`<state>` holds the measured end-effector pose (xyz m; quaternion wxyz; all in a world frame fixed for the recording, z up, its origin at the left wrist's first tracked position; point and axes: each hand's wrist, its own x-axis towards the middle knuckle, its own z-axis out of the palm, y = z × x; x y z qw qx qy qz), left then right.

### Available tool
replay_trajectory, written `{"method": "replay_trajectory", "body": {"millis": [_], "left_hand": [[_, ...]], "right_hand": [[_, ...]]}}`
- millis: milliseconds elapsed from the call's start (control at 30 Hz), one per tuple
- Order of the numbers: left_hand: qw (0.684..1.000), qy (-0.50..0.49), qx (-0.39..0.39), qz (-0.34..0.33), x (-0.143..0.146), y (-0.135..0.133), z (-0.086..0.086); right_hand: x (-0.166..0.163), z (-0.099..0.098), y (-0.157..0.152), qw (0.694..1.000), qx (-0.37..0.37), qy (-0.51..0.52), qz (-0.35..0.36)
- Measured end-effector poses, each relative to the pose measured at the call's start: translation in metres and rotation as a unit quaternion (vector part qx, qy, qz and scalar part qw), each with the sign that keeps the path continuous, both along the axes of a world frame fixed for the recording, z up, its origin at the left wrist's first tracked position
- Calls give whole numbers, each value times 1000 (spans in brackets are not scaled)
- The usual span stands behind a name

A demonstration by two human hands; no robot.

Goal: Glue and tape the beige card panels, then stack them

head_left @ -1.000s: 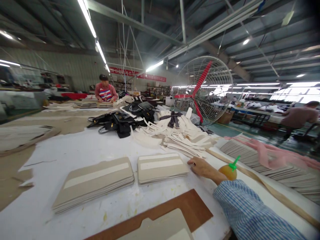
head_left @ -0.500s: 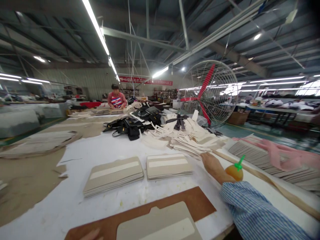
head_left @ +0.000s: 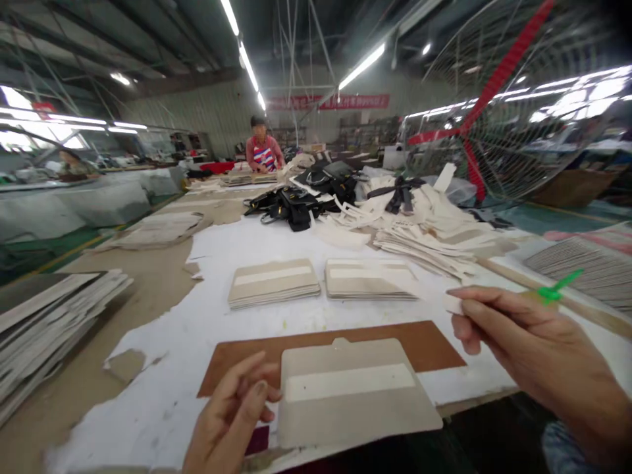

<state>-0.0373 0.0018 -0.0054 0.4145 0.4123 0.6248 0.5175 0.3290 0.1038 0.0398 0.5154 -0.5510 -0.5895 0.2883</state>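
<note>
My right hand (head_left: pixel 523 342) pinches one end of a pale strip (head_left: pixel 429 293), which is blurred and reaches left toward the stacks. Behind that hand shows the green nozzle (head_left: pixel 557 289) of a bottle, its body mostly hidden. My left hand (head_left: pixel 234 411), fingers loosely apart and holding nothing, is at the left edge of a grey-beige panel (head_left: pixel 355 418); whether it touches the panel I cannot tell. A whitish band runs across the panel, which lies partly on a brown board (head_left: pixel 247 355) at the table's near edge.
Two stacks of banded panels, a left stack (head_left: pixel 274 289) and a right stack (head_left: pixel 370 289), lie beyond the board. Farther back are a pile of pale strips (head_left: pixel 424 250) and black straps (head_left: pixel 296 210). A large fan (head_left: pixel 464 131) stands right; a person (head_left: pixel 264 151) works at the far end.
My right hand has come back from the strip pile toward me with a strip in its fingers. My left hand has come further into view by the panel. The camera view has shifted.
</note>
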Motion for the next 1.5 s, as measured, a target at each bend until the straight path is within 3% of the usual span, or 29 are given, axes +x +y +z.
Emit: {"method": "replay_trajectory", "body": {"millis": [133,200,367,533,667,767,867,1000,1200,1500], "left_hand": [[970,-238,-43,30,28,-5,18],[960,-272,-58,34,31,-8,19],[957,-273,-96,-11,23,-14,10],[971,-217,-95,-34,18,-16,-2],[992,-90,-67,-58,16,-10,2],[993,3,-78,-84,14,2,7],[992,52,-97,-53,12,20,7],[992,84,-96,-11,16,39,-1],[988,118,-101,8,19,47,-5],[979,186,-87,11,18,49,-10]], "right_hand": [[-34,-26,-31,969,-162,86,168],[-42,-37,-38,948,-212,94,217],[-37,-50,-44,938,-241,97,229],[-27,-52,-41,946,-218,77,227],[-27,-51,-33,950,-227,46,211],[-24,-56,-25,945,-284,34,161],[-20,-61,-13,950,-290,12,114],[-18,-64,6,967,-236,-60,81],[-22,-74,24,959,-266,-50,84],[-19,-90,25,959,-273,-43,58]]}}
